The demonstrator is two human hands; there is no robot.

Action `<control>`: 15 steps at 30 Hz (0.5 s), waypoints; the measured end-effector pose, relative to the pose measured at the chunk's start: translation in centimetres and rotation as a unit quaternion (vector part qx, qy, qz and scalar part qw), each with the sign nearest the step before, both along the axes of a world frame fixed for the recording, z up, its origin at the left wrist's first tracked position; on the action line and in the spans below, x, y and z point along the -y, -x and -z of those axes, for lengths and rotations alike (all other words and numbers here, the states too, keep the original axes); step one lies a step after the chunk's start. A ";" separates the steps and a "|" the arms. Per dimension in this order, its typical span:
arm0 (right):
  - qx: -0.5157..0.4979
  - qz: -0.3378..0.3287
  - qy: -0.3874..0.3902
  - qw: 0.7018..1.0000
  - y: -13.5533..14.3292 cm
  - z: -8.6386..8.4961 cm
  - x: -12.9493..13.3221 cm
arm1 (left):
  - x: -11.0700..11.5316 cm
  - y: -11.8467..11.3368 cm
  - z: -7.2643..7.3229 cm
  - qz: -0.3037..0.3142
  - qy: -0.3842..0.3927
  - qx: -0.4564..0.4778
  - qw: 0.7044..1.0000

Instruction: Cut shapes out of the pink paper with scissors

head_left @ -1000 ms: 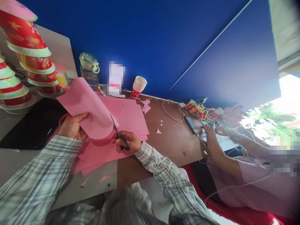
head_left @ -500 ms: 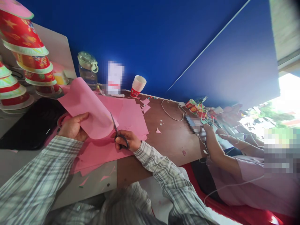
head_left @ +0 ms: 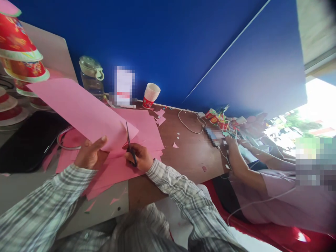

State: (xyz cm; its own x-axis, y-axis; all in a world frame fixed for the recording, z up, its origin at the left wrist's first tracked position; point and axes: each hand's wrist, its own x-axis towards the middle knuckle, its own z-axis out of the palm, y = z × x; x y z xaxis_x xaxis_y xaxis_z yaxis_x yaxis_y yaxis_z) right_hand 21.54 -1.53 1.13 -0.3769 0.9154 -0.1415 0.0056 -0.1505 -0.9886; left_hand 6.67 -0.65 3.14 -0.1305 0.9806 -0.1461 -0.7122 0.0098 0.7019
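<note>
My left hand [head_left: 90,153] pinches the near edge of a sheet of pink paper [head_left: 81,108], thumb on top. The sheet is lifted and slants from the upper left down toward the scissors. My right hand [head_left: 140,157] is closed around the dark handles of a pair of scissors [head_left: 132,150]. Their blades point away from me and meet the right part of the raised sheet. Beneath both hands lie more pink sheets [head_left: 149,129], overlapping on the table.
Stacked red paper cups [head_left: 21,38] stand at the left beside a black device [head_left: 31,143]. Behind the paper are a water bottle [head_left: 91,77] and white-lined cups [head_left: 151,94]. Paper scraps [head_left: 175,144] dot the brown table [head_left: 189,157]. Another person's arm [head_left: 238,157] rests at the right.
The raised pink sheet was curled over and is now flatter, stretched out to the left. My left hand has moved slightly right and down along it. The view has shifted a little.
</note>
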 end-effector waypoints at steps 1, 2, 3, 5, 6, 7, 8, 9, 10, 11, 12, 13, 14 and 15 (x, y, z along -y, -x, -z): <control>0.005 0.008 -0.005 1.000 0.0 0.1 0.0 | 0.1 -0.3 0.0 0.000 0.000 -0.023 1.000; 0.010 0.012 -0.011 1.000 0.0 0.1 0.0 | 0.2 -0.5 0.0 -0.007 0.005 -0.041 0.999; 0.014 0.013 -0.016 1.000 0.0 0.2 0.1 | 0.2 -0.7 0.1 -0.017 0.011 -0.053 0.998; 0.019 0.007 -0.027 0.999 -0.1 0.3 0.1 | -0.1 -0.6 0.3 -0.032 0.019 -0.052 0.998; 0.018 0.000 -0.034 0.999 -0.2 0.3 0.1 | -0.3 -0.5 0.5 -0.032 0.022 -0.041 0.998; 0.016 -0.009 -0.042 0.999 -0.2 0.3 0.1 | -0.5 -0.3 0.7 -0.030 0.026 -0.028 0.999; 0.013 -0.019 -0.050 0.998 -0.3 0.3 0.1 | -0.7 -0.1 0.9 -0.025 0.031 -0.015 0.999; 0.010 -0.028 -0.055 0.998 -0.3 0.3 0.1 | -1.0 0.1 1.1 -0.018 0.038 -0.005 0.999; 0.005 -0.035 -0.056 0.998 -0.4 0.3 0.1 | -1.2 0.3 1.4 -0.012 0.045 0.000 0.999; 0.000 -0.041 -0.055 0.998 -0.4 0.2 0.0 | -1.3 0.5 1.6 -0.008 0.052 0.000 0.999; -0.004 -0.045 -0.052 0.998 -0.4 0.2 0.0 | -1.5 0.6 1.8 -0.007 0.056 -0.007 0.998; -0.007 -0.048 -0.048 0.998 -0.4 0.2 0.0 | -1.6 0.7 2.0 -0.006 0.055 -0.028 0.998; -0.007 -0.050 -0.046 0.998 -0.4 0.2 -0.1 | -1.7 0.8 2.1 -0.006 0.049 -0.061 0.997; -0.007 -0.051 -0.044 0.998 -0.4 0.2 -0.1 | -1.7 0.8 2.1 -0.006 0.040 -0.099 0.994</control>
State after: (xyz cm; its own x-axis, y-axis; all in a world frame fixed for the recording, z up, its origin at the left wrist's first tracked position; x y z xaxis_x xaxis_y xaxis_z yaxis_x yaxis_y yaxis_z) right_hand 21.91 -1.43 0.92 -0.4708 0.8805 -0.0562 0.0033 -0.0620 -0.9981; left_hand 5.91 1.07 1.05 -0.1758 0.9651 -0.1939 -0.5612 0.0636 0.8252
